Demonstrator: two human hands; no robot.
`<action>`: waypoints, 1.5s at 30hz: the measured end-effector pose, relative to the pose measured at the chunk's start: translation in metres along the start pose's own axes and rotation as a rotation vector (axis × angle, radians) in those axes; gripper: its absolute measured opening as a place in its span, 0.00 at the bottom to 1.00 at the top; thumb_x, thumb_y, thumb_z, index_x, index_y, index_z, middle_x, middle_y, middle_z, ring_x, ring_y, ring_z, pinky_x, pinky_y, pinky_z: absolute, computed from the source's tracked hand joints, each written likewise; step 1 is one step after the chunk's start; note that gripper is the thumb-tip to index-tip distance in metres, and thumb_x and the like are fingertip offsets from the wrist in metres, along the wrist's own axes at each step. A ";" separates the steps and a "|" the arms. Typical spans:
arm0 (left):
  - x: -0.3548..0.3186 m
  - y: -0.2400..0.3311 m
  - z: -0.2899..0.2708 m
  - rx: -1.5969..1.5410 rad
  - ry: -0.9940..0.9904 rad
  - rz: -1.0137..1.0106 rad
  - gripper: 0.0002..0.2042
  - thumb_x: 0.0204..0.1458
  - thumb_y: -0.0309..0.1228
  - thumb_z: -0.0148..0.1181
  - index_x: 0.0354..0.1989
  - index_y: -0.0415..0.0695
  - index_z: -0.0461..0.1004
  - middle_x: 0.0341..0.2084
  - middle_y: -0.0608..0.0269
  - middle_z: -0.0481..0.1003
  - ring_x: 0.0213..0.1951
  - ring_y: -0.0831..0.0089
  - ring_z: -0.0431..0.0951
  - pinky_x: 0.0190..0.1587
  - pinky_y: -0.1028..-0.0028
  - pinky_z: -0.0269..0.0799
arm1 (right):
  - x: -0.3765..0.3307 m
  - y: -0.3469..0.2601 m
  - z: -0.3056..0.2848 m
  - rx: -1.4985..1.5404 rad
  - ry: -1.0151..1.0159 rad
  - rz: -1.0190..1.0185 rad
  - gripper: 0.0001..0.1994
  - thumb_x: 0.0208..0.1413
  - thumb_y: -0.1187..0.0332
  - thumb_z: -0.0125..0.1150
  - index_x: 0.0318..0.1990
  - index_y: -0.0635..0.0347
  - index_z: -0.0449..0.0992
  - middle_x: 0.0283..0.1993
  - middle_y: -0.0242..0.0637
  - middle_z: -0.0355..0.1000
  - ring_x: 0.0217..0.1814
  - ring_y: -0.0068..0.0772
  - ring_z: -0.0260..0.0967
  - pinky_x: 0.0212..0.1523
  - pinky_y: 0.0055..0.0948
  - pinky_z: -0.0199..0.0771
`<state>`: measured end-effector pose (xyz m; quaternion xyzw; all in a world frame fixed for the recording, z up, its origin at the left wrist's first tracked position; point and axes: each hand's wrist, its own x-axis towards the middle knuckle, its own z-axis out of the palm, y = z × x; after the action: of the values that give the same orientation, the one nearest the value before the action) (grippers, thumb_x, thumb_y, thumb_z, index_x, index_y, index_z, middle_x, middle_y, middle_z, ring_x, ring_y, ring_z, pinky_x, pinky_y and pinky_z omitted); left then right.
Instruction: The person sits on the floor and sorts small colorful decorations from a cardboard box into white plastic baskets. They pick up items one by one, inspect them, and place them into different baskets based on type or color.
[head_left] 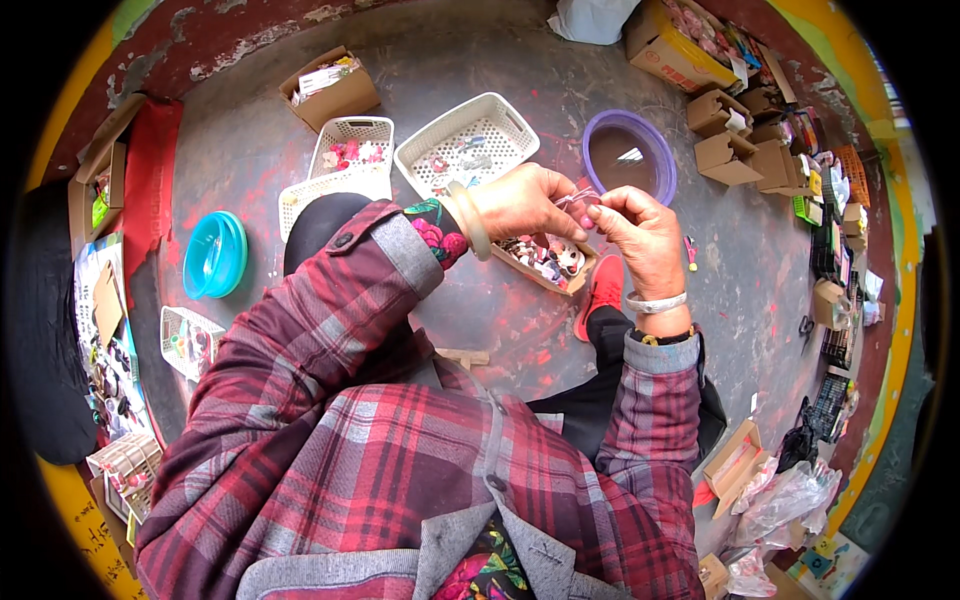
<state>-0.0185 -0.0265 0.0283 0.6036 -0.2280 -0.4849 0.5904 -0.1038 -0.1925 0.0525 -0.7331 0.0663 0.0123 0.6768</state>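
Observation:
My left hand point(522, 205) and my right hand point(642, 240) meet in front of me, their fingers closed in pinches. Between them is a small pink piece with thin pale loops point(577, 203); its exact kind is too small to make out. Both hands' fingertips grip it. Just beneath my hands, a cardboard box point(572, 290) holds many small red, white and black pieces. A white perforated basket point(415, 150) with some small tools and bits inside stands beyond my left hand. Beyond my right hand lies a purple basin point(668, 190) with dark water in it.
Smaller white baskets point(385, 128), one with pink pieces, stand to the left, near a turquoise basin point(240, 240). A cardboard box point(345, 100) sits at the back. Boxes point(725, 165) and crates line the right wall, with plastic bags point(790, 505) at lower right.

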 end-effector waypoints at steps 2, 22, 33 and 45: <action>0.001 -0.003 0.001 -0.005 0.014 0.026 0.10 0.42 0.26 0.64 0.34 0.41 0.74 0.26 0.72 0.74 0.31 0.85 0.71 0.35 0.82 0.69 | 0.001 0.002 0.000 -0.010 -0.007 0.007 0.03 0.49 0.75 0.59 0.30 0.66 0.73 0.27 0.30 0.72 0.29 0.16 0.67 0.30 0.16 0.68; 0.006 -0.012 0.003 0.208 0.129 0.244 0.14 0.42 0.26 0.64 0.37 0.38 0.68 0.30 0.65 0.72 0.33 0.80 0.72 0.34 0.80 0.69 | 0.004 0.010 -0.011 0.118 -0.035 0.207 0.06 0.49 0.70 0.60 0.32 0.63 0.75 0.26 0.32 0.73 0.25 0.17 0.66 0.27 0.17 0.65; 0.000 -0.006 -0.004 -0.378 0.075 0.035 0.09 0.54 0.35 0.53 0.30 0.41 0.72 0.26 0.67 0.72 0.30 0.79 0.73 0.32 0.79 0.71 | 0.004 0.011 -0.014 0.068 0.034 0.165 0.09 0.51 0.64 0.58 0.28 0.61 0.75 0.25 0.29 0.71 0.25 0.17 0.65 0.28 0.18 0.64; -0.003 0.001 -0.001 -0.467 0.160 -0.004 0.12 0.54 0.34 0.53 0.29 0.36 0.69 0.23 0.59 0.72 0.26 0.72 0.76 0.32 0.75 0.76 | 0.004 0.011 -0.013 0.170 0.026 0.213 0.10 0.53 0.63 0.57 0.30 0.62 0.74 0.25 0.30 0.71 0.22 0.16 0.64 0.23 0.14 0.63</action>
<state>-0.0190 -0.0238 0.0305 0.4876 -0.0612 -0.4764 0.7291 -0.1019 -0.2066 0.0425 -0.6622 0.1533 0.0689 0.7302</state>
